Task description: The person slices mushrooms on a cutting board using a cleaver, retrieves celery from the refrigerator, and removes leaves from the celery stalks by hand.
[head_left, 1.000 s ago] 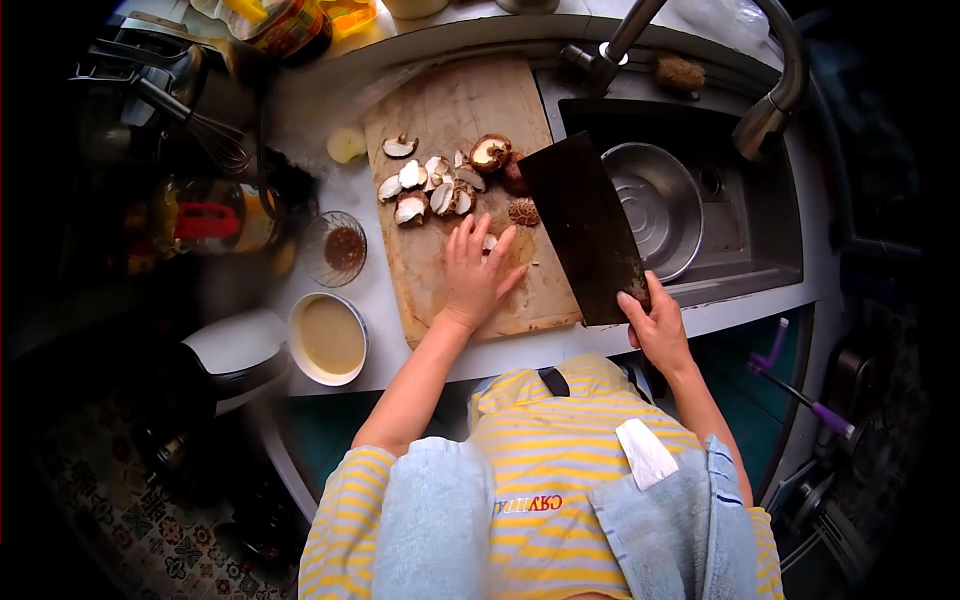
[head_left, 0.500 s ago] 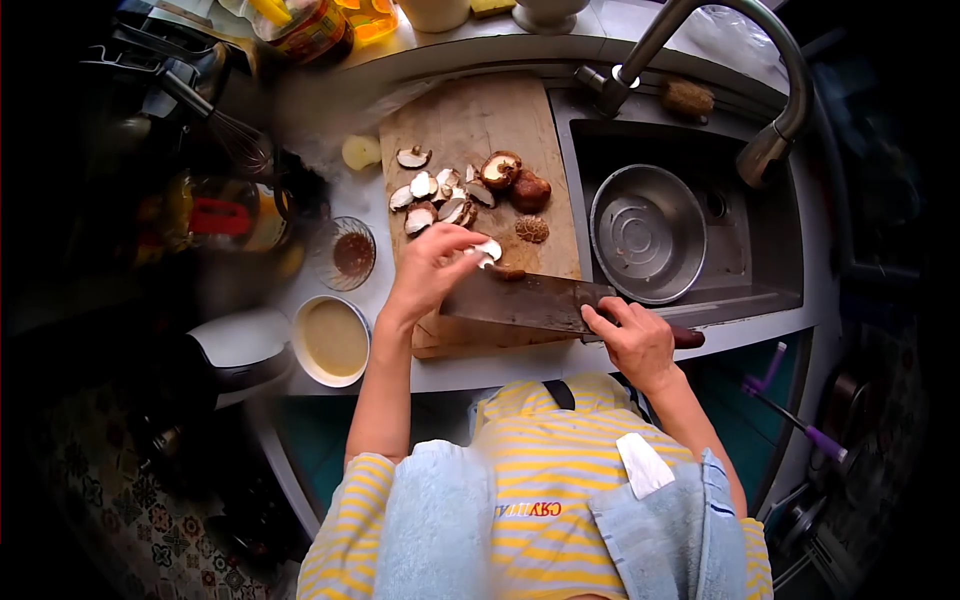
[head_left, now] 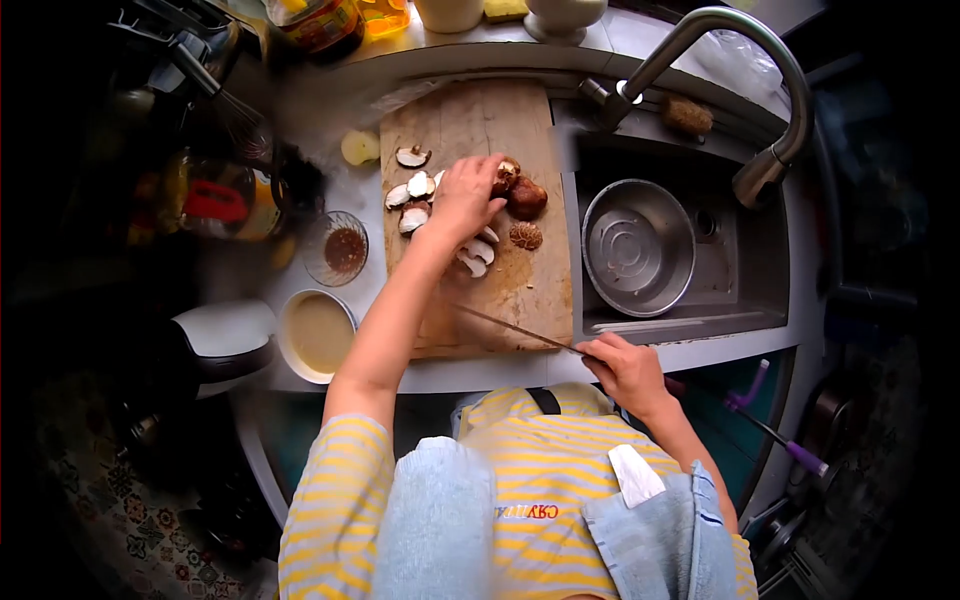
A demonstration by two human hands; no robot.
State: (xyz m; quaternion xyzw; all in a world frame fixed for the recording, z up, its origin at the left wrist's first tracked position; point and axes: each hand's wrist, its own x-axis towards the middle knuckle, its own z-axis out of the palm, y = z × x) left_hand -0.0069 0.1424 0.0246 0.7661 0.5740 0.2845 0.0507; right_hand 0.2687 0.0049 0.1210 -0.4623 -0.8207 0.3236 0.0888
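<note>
In the head view, the pale wooden cutting board (head_left: 480,120) lies left of the grey sink (head_left: 755,250). The right hand (head_left: 628,374), by the board's near right corner, is closed around the grip of a dark metal cleaver (head_left: 520,329). Its blade slants over the near part of the board, seen almost edge-on, probably turned upright so the flat takes little room beside the other arm.

The left hand (head_left: 466,204) reaches over the middle of the board, half open with fingers bent. Its fingertips are at a brown mushroom with a pale underside (head_left: 508,176), next to a whole, rounded brown mushroom (head_left: 528,199). A small, crackled tan mushroom cap (head_left: 525,235) sits nearer on the board. White-fleshed mushroom slices (head_left: 413,218) are grouped on the board's left side, likely kept there to leave room near the blade; more pale mushroom pieces (head_left: 477,258) lie between that hand and the cleaver. Left of the board are a glass bowl of reddish-brown contents (head_left: 345,249) and a white bowl of cloudy liquid (head_left: 318,335).

The left palm and whatever is beneath it are hidden, so I cannot tell whether it grips anything. Whether the cutting edge touches the board is unclear, and the right hand covers part of the handle.
</note>
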